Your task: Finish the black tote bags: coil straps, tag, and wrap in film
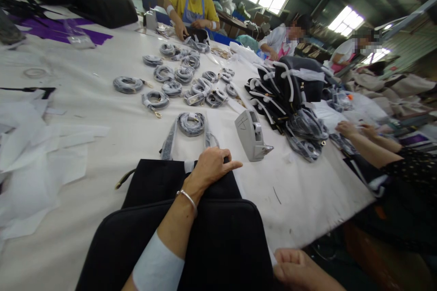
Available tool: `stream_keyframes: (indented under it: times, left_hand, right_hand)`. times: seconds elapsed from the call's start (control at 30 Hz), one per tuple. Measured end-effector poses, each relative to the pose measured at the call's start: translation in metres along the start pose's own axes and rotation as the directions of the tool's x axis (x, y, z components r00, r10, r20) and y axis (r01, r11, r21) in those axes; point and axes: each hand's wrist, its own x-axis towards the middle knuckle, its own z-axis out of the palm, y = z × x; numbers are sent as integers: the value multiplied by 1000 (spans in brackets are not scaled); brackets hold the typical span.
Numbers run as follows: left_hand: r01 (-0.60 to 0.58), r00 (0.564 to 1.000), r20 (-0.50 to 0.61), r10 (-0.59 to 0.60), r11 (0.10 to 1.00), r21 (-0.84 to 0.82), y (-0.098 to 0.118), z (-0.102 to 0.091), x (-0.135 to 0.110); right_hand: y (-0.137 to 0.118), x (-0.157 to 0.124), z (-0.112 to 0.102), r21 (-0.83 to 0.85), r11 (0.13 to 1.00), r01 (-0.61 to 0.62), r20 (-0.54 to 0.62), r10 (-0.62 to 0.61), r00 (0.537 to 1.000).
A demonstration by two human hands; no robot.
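So I'm eyeing the grey tape dispenser, and its side is showing a hand-drawn mark, something like an H. The black bag, smooth and round-cornered, is lying right in front of the person, with a squarer black panel sticking out past its top. The left hand is resting on that panel, fingers bending and thumb poking out; can't tell if they're gripping. The right hand's fingers are curling together, pinching a white sheet by the bag's right edge. A strap coil in cloudy wrap is sitting just beyond. Bare table is leaving open room between the dispenser and the near right edge
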Motion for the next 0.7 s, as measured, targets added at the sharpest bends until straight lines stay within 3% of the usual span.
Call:
stream_keyframes:
  times: [0.1,0.23,0.4,0.57,0.7]
  left_hand:
    - [15,993,118,-17,1000,21,-2,-1,-1]
    - [-10,978,207,26,997,-80,-8,-4,-3]
    - [-93,986,128,107,990,-110,-6,-2,-5]
    - [-58,997,50,59,998,-8,2,4,-5]
    - [8,999,41,-8,1000,1,1,4,-5]
  right_hand:
    - [-15,6,5,-62,998,-10,-49,6,999]
    - [-32,20,30,43,995,92,-150,-85,985]
    - [-32,39,52,81,981,174,-269,-146,952]
    - [-29,45,43,88,974,211,-232,-186,955]
    - [-23,45,37,35,958,283,-273,-263,925]
